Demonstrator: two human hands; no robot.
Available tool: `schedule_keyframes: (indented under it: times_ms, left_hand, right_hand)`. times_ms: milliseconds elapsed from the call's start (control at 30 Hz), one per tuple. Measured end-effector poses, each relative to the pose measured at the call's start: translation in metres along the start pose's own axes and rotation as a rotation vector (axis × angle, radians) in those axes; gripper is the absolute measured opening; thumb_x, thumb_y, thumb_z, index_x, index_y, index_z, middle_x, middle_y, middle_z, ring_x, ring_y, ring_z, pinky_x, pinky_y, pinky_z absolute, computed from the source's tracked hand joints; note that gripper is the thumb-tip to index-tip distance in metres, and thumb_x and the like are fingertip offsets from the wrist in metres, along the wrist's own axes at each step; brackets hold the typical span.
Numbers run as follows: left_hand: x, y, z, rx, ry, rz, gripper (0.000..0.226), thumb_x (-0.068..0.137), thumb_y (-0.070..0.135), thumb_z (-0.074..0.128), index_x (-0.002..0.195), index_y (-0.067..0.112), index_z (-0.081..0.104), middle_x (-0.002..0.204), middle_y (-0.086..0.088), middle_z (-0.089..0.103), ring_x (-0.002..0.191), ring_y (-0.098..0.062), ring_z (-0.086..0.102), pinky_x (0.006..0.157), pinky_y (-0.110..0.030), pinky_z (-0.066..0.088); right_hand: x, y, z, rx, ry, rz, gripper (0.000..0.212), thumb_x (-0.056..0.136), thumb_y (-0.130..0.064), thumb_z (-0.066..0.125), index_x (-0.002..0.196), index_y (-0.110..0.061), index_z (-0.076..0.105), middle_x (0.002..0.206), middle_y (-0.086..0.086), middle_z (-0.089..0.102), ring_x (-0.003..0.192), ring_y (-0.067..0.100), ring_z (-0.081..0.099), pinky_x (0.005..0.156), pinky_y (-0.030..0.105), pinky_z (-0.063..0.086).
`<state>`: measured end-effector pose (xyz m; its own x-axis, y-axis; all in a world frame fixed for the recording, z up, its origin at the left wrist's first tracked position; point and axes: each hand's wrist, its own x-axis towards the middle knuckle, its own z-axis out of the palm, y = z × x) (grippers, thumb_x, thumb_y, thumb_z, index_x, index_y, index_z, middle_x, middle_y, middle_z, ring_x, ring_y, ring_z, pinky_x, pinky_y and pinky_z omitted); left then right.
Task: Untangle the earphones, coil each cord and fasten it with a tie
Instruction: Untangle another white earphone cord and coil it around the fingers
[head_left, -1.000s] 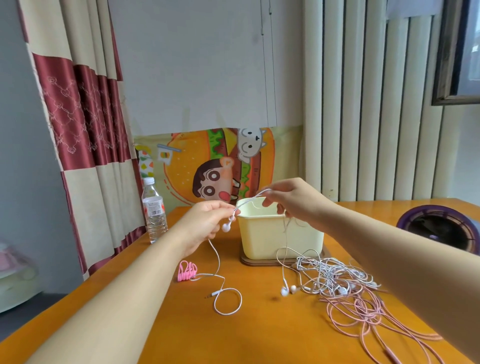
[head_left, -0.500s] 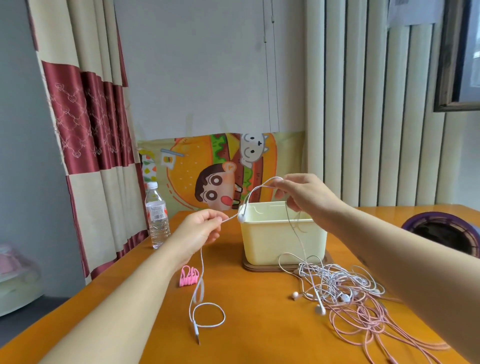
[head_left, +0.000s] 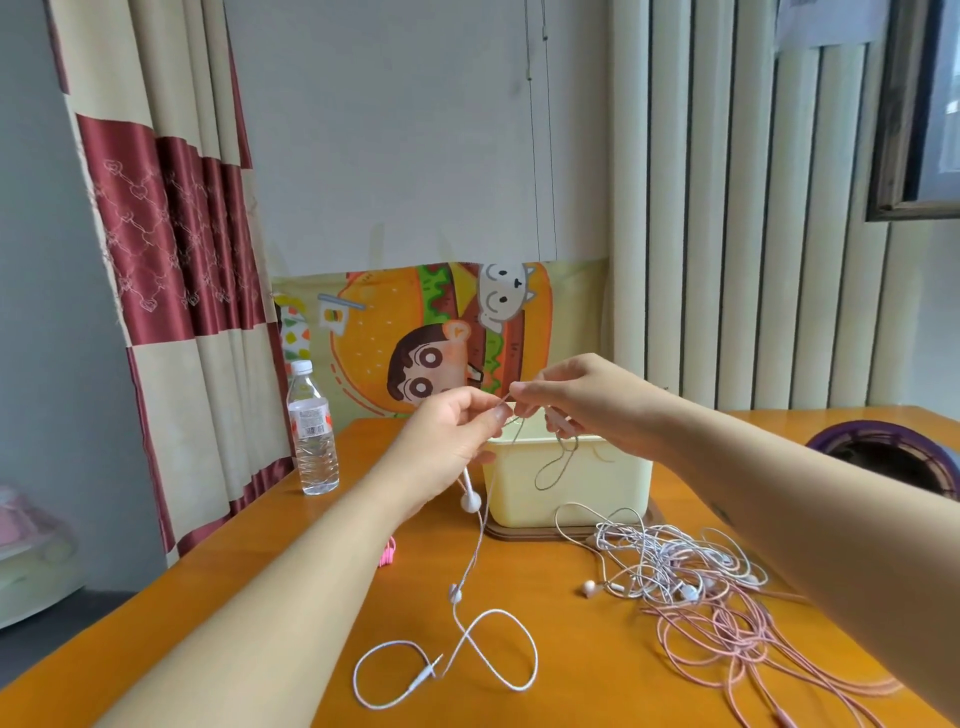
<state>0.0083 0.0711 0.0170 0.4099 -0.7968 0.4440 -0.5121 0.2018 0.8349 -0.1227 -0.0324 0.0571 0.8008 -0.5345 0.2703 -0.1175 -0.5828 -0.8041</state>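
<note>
Soft, even daylight fills the room, brightest at the window (head_left: 937, 104) on the upper right. There is no hard glare; the table (head_left: 571, 675) carries only a dull sheen, and the shadows under the box (head_left: 571, 488) and bottle (head_left: 314, 447) are faint. The wide lens bows the curtain (head_left: 171, 234) on the left and the blinds (head_left: 727, 208) on the right, and stretches both forearms. Detail is mildly soft throughout; the cord (head_left: 455, 592) smears to a thin grey line where the left hand (head_left: 452, 441) and right hand (head_left: 587, 405) pinch it.
</note>
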Motion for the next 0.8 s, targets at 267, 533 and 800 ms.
schedule_keyframes:
  times_ms: [267,533,800]
  left_hand:
    - [-0.001,0.003,-0.007,-0.242,0.111,-0.058,0.014,0.096,0.013,0.051,0.087,0.014,0.061,0.054,0.010,0.050,0.052,-0.003,0.051,0.079,-0.031,0.044]
    - [-0.002,-0.003,-0.019,-0.250,0.248,-0.081,0.019,0.095,0.022,0.054,0.077,0.018,0.058,0.050,0.015,0.054,0.092,-0.014,0.059,0.087,-0.025,0.041]
    - [-0.001,-0.015,-0.028,-0.059,0.187,-0.182,0.025,0.096,0.026,0.051,0.077,0.017,0.064,0.060,0.007,0.046,0.063,-0.011,0.045,0.075,-0.025,0.042]
  right_hand:
    - [-0.004,0.010,-0.003,0.002,-0.084,-0.007,0.020,0.090,-0.028,0.062,0.094,-0.011,0.072,0.067,-0.004,0.061,0.055,0.010,0.043,0.052,0.018,0.038]
    - [-0.002,0.020,-0.007,0.154,-0.149,0.002,0.018,0.092,-0.019,0.058,0.101,-0.008,0.069,0.084,0.002,0.073,0.071,0.010,0.066,0.068,0.022,0.052]
    - [-0.001,0.021,-0.007,0.158,0.010,0.013,0.013,0.091,-0.021,0.059,0.098,-0.014,0.068,0.086,0.001,0.068,0.071,0.011,0.056,0.070,0.023,0.052]
